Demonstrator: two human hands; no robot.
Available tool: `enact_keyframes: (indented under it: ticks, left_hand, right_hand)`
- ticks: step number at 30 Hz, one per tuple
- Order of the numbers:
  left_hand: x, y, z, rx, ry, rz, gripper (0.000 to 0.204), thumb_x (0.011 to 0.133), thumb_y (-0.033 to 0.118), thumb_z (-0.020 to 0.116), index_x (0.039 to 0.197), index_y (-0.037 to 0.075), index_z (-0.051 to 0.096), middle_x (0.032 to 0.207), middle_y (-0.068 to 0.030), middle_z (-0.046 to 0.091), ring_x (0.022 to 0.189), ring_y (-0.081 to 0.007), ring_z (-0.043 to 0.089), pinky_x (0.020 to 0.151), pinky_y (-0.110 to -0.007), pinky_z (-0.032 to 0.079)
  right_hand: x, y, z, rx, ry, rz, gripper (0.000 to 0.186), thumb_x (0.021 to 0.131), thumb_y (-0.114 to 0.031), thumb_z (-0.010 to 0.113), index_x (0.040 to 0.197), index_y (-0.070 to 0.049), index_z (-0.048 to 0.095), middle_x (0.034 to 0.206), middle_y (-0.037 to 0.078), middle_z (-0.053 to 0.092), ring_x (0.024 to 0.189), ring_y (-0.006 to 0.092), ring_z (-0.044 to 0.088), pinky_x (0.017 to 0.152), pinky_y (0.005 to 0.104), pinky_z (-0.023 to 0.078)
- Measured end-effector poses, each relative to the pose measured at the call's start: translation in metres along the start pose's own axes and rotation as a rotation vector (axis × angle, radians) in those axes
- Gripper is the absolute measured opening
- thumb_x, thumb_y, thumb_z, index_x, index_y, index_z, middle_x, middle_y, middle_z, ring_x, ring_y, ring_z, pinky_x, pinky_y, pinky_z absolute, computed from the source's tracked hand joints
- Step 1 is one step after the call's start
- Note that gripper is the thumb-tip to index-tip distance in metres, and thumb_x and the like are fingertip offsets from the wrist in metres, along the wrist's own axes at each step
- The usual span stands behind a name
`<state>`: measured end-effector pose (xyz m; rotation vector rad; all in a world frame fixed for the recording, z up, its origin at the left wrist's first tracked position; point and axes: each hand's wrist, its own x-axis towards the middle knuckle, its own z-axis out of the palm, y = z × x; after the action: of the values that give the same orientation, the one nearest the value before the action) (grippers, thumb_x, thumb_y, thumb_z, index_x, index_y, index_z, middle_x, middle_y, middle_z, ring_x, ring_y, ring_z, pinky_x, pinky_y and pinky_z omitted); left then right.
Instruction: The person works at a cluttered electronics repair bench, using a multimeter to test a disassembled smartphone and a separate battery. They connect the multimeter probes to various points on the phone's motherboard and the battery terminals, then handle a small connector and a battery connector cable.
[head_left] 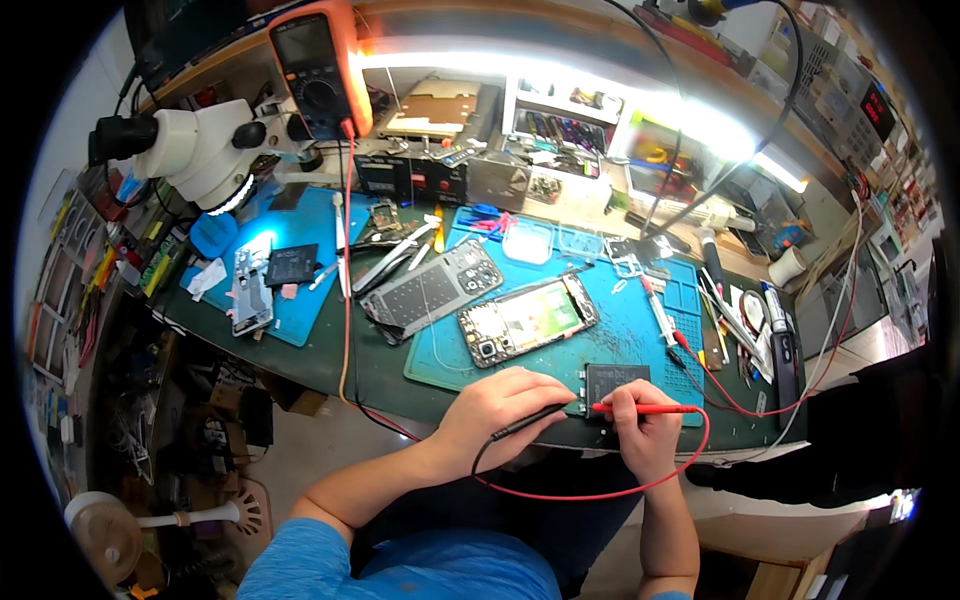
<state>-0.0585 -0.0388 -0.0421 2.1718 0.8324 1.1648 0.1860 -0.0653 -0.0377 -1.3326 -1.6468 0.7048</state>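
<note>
My left hand [505, 420] is closed on a black test probe [525, 420], with its tip by the left end of a black battery [620, 380]. My right hand [648, 440] grips a red probe [670, 409], also pointed at that battery's small connector strip [583, 395]. The battery lies near the front of the blue mat [450, 375]. Just behind it are an opened phone [530, 320] with exposed board and a dark back panel [435, 290]. An orange multimeter [318, 75] hangs above the bench, leads trailing down.
A white microscope [190, 155] stands left over a second mat [305, 320] with phone parts [255, 290]. Tools [745, 325] and cables crowd the right side. Storage shelves [560, 110] line the back. A fan [110, 535] sits lower left; a dark shape [860, 420] is right.
</note>
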Motion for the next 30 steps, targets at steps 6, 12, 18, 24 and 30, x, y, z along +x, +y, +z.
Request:
enact_keyframes:
  ticks: [6,12,18,24,30]
  left_hand:
    - [-0.001,0.000,0.000,0.013,-0.002,0.004,0.028,0.089,0.005,0.084,0.117,0.006,0.079,0.114,-0.0092,0.078,0.101,-0.0280,0.075,0.087,-0.037,0.060]
    - [0.000,0.001,0.000,0.011,0.001,0.013,0.028,0.089,0.005,0.084,0.117,0.006,0.079,0.114,-0.0090,0.078,0.101,-0.0281,0.075,0.087,-0.037,0.060]
    - [0.000,-0.001,0.001,0.023,0.003,0.019,0.028,0.089,0.005,0.084,0.116,0.006,0.079,0.113,-0.0089,0.078,0.100,-0.0278,0.075,0.086,-0.037,0.060]
    - [0.000,0.000,0.000,0.011,0.004,0.022,0.028,0.089,0.005,0.084,0.117,0.007,0.079,0.113,-0.0091,0.078,0.101,-0.0283,0.075,0.087,-0.037,0.060]
    - [0.000,0.001,0.001,0.001,0.003,0.012,0.028,0.090,0.006,0.084,0.118,0.007,0.079,0.114,-0.0095,0.078,0.100,-0.0289,0.075,0.087,-0.038,0.061]
  right_hand:
    - [0.006,0.005,0.002,0.048,0.037,-0.048,0.016,0.103,-0.016,0.076,0.104,0.000,0.077,0.094,0.012,0.075,0.082,0.0219,0.070,0.074,0.0321,0.054]
    - [0.008,0.001,0.004,-0.015,0.028,-0.101,0.017,0.101,-0.016,0.078,0.105,0.000,0.077,0.095,0.012,0.075,0.082,0.0219,0.069,0.073,0.0320,0.054]
    - [0.011,-0.002,0.006,-0.066,0.029,-0.168,0.016,0.101,-0.015,0.078,0.105,0.000,0.077,0.094,0.012,0.075,0.080,0.0219,0.069,0.071,0.0319,0.054]
    - [0.011,-0.003,0.006,-0.101,0.031,-0.182,0.015,0.100,-0.015,0.078,0.105,-0.001,0.077,0.093,0.012,0.074,0.078,0.0235,0.068,0.070,0.0330,0.054]
    - [0.010,-0.003,0.006,-0.108,0.038,-0.177,0.012,0.100,-0.013,0.078,0.104,-0.002,0.077,0.093,0.013,0.075,0.079,0.0252,0.069,0.070,0.0342,0.054]
